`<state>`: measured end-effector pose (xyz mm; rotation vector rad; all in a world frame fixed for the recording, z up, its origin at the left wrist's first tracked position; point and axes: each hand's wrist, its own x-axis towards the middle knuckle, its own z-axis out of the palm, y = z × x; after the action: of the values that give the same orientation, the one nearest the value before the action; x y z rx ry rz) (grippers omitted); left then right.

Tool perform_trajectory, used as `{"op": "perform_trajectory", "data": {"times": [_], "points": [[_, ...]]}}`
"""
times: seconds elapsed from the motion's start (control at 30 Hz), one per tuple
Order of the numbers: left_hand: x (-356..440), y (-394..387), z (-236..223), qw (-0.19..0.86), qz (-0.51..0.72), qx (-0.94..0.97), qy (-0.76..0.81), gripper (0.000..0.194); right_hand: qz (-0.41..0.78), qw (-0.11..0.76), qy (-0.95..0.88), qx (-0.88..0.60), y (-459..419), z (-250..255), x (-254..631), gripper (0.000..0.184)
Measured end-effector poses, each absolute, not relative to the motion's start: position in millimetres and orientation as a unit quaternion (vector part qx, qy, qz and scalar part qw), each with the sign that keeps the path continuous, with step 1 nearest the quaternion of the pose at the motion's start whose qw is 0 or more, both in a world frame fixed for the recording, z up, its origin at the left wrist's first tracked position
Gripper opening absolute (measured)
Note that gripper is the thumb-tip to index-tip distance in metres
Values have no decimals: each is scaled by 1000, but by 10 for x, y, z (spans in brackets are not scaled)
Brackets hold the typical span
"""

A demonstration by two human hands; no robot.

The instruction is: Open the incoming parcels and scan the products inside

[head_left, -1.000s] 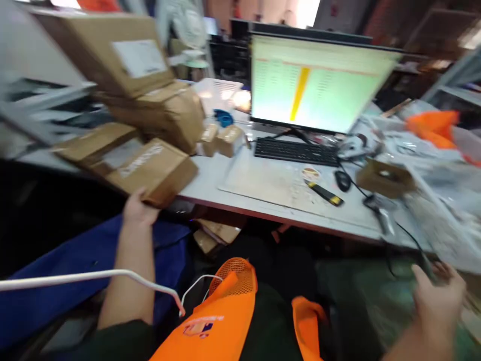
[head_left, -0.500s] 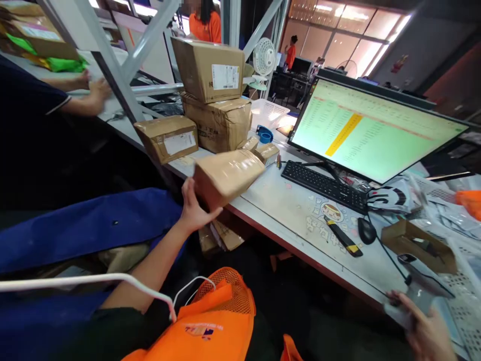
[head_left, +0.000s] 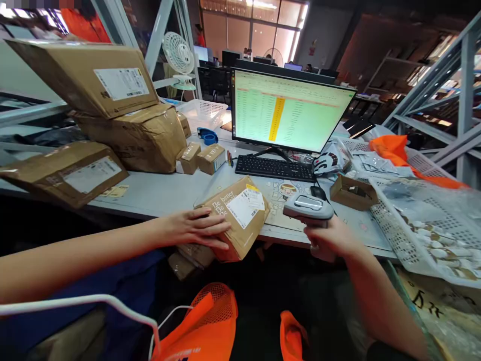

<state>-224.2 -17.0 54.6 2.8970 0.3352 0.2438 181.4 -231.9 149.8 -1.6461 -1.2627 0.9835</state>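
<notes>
My left hand (head_left: 201, 228) holds a cardboard box (head_left: 238, 240) at its left side, fingers laid across the cardboard and thumb hidden. The box tilts at the desk's front edge, with a white shipping label (head_left: 246, 206) and printed words facing up. In my right hand (head_left: 330, 234) is a grey barcode scanner (head_left: 310, 208), gripped by its handle. Its head is just right of the box and points left toward it, without touching.
Larger cardboard boxes (head_left: 128, 135) are stacked at left, with two small boxes (head_left: 211, 158) beside them. Behind stand a monitor (head_left: 289, 110) and keyboard (head_left: 276, 167). An open small carton (head_left: 353, 193) and a white plastic basket (head_left: 394, 240) are at right. A white cable (head_left: 75, 302) crosses lower left.
My view has turned right. The box has been turned so its label shows, and my left hand now lies over its side. My right hand has brought the scanner up beside the box.
</notes>
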Motion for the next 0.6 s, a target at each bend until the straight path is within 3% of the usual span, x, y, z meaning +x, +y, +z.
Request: {"op": "perform_trajectory", "data": {"times": [0.17,0.27,0.43,0.53,0.6], "points": [[-2315,-76,517,87,89,980,153,48,394,390,-484,-677,-2149,1461,1994,17],[-2366,-74,505,71,93,983,144,53,403,406,-454,-683,-2176,1281,2291,19],[-2454,5,459,-33,247,965,86,61,355,456,-266,-771,-2157,787,3082,40],[-2543,81,286,-47,300,947,107,49,355,467,-226,-778,-2157,492,3550,36],[-2625,101,87,-32,345,927,146,29,307,431,-257,-809,-2204,356,3774,29]]}}
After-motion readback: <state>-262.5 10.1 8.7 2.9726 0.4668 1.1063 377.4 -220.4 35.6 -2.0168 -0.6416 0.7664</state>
